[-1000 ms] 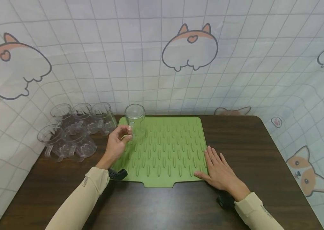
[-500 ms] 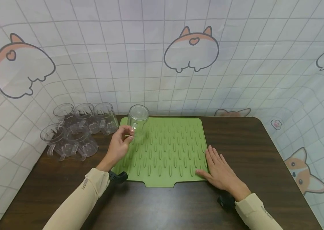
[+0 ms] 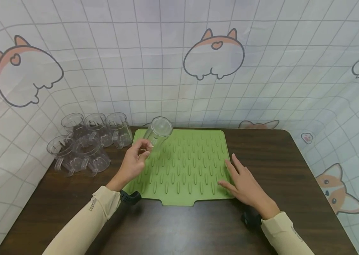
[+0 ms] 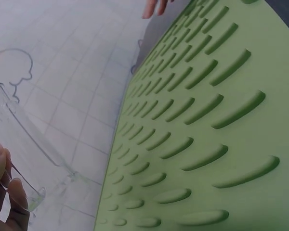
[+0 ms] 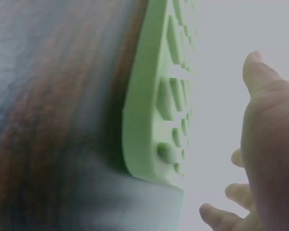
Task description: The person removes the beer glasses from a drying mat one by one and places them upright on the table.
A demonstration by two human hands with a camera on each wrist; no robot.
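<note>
My left hand (image 3: 134, 161) pinches the handle of a clear mug (image 3: 161, 127) near the back left corner of a green ridged drying mat (image 3: 184, 177). The mug is upside down and tilted, its base facing up and to the right. In the left wrist view the thumb and fingers (image 4: 18, 195) are on the handle of the mug (image 4: 31, 130). My right hand (image 3: 244, 182) is at the mat's right edge with fingers spread and holding nothing. In the right wrist view its fingers are apart beside the mat (image 5: 139, 130).
Several clear mugs (image 3: 94, 156) stand mouth up in two rows at the left of the dark wooden table (image 3: 179, 230). A white gridded cloth (image 3: 166, 95) with dog drawings hangs behind the table and along its sides.
The left hand has tilted the inverted mug and moved it a little to the right. The right hand, earlier flat on the mat's right edge, has lifted with its fingers spread.
</note>
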